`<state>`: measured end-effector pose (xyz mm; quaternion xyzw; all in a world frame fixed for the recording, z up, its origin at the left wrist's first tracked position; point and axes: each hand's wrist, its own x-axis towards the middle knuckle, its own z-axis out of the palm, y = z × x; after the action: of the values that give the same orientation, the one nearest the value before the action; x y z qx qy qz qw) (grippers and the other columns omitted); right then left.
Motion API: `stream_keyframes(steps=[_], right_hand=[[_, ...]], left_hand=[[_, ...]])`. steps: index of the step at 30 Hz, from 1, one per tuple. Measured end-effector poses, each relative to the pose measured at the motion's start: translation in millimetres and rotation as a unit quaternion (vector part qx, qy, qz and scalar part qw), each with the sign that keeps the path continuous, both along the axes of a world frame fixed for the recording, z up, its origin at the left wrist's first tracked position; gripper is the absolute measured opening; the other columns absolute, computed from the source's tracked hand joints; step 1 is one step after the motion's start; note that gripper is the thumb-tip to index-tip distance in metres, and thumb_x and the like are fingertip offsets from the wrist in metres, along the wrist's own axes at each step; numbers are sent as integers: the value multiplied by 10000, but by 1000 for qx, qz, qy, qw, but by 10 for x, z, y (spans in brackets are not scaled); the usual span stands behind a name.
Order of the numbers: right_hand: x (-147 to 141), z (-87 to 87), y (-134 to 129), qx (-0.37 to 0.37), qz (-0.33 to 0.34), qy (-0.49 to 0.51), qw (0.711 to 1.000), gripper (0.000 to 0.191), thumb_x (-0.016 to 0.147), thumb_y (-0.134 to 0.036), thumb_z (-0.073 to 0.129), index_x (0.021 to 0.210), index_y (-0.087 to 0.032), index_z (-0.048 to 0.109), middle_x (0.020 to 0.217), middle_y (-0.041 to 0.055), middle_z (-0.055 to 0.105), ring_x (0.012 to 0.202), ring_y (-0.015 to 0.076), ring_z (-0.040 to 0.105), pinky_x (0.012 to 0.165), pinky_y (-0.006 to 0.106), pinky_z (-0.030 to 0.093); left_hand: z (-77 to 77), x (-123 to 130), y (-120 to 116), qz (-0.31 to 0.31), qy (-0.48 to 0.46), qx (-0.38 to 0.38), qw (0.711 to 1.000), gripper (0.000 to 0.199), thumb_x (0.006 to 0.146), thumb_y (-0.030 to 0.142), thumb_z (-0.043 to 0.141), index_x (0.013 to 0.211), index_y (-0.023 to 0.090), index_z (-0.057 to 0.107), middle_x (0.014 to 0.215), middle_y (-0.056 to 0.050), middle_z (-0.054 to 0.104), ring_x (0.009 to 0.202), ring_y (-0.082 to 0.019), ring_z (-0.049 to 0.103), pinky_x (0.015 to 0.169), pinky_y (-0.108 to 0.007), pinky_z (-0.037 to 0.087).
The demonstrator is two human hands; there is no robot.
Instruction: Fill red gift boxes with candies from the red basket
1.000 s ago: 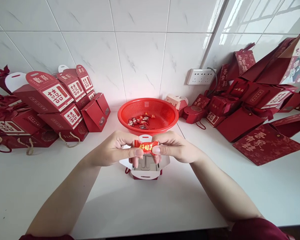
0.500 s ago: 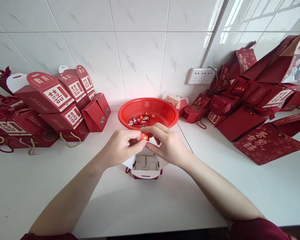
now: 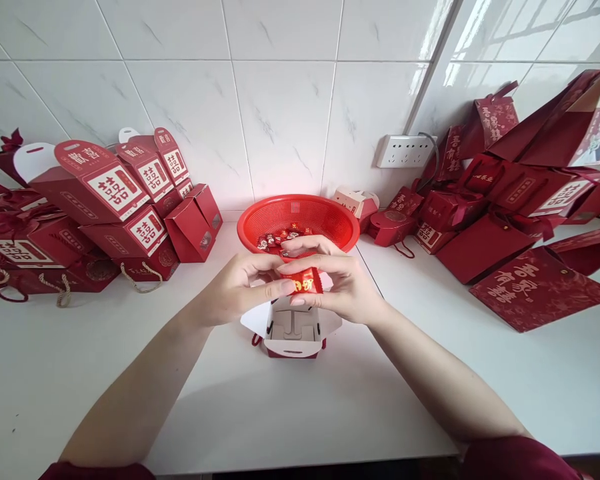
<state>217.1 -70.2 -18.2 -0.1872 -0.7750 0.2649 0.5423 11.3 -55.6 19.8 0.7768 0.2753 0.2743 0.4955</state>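
A red wrapped candy [image 3: 306,283] with gold print is held up between both hands. My left hand [image 3: 243,287] pinches its left end, thumb in front. From the other side my right hand [image 3: 343,280] grips it between thumb and fingers. Just below the hands stands a small gift box [image 3: 293,348] with its top flaps spread, white inside and dark red outside, with dark red cord handles at its sides. Behind the hands, a red plastic basket [image 3: 250,230] holds several wrapped candies [image 3: 280,238], partly hidden by my fingers.
Red gift boxes [image 3: 97,187] are stacked on the left. More red boxes and bags [image 3: 520,193] crowd the right, and a small cream-topped box [image 3: 355,200] stands behind the basket. A white power strip [image 3: 405,152] is on the tiled wall.
The candy has turned so that its printed face and crimped right end show more. My right hand's fingers have spread wider around it, and the open box is less covered.
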Motion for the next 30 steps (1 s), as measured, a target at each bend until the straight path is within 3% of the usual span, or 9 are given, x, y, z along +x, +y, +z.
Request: stream_keyframes(steps=[5,7,12,16,26,30], right_hand=[[11,11,7,-6,-10,-2,1000,276,791,-217,787,1051,-228,692,1010,41,643,964,181,625,853,356,562],[31,33,-1,-6,-24,-15,1000,266,816,-210,763,1068,-210,680,991,41,651,899,163,630,778,320,566],[71,65,-31,100,-106,-81,986,249,854,-223,725,1094,-183,673,1008,71,695,941,181,639,841,345,549],[68,59,-40,168,-148,-110,968,188,860,-221,695,1038,-167,667,937,81,701,837,185,644,740,344,547],[88,18,-10,225,-191,-177,939,167,836,-216,674,997,-177,649,888,42,698,802,184,634,699,341,487],[55,17,-26,230,-217,-140,938,153,857,-244,665,999,-191,644,913,56,661,822,189,616,709,350,501]], left_hand=[[-5,1,-7,53,23,35,998,317,887,378,634,670,151,595,642,4,517,641,-113,493,592,-250,403],[-3,-5,-4,67,21,51,996,338,898,370,621,648,156,550,620,22,464,605,-94,436,561,-239,363],[-26,-6,18,48,10,57,997,296,942,351,555,711,167,537,684,17,464,652,-101,443,594,-246,376],[-49,-7,25,38,29,79,996,275,952,344,539,742,166,550,703,14,472,667,-107,448,609,-257,375],[0,-21,6,42,113,128,984,270,953,365,512,804,163,612,765,-14,582,747,-147,549,685,-282,442],[0,-8,-8,63,98,134,984,197,907,376,593,890,180,609,823,-3,588,766,-137,552,718,-271,469]])
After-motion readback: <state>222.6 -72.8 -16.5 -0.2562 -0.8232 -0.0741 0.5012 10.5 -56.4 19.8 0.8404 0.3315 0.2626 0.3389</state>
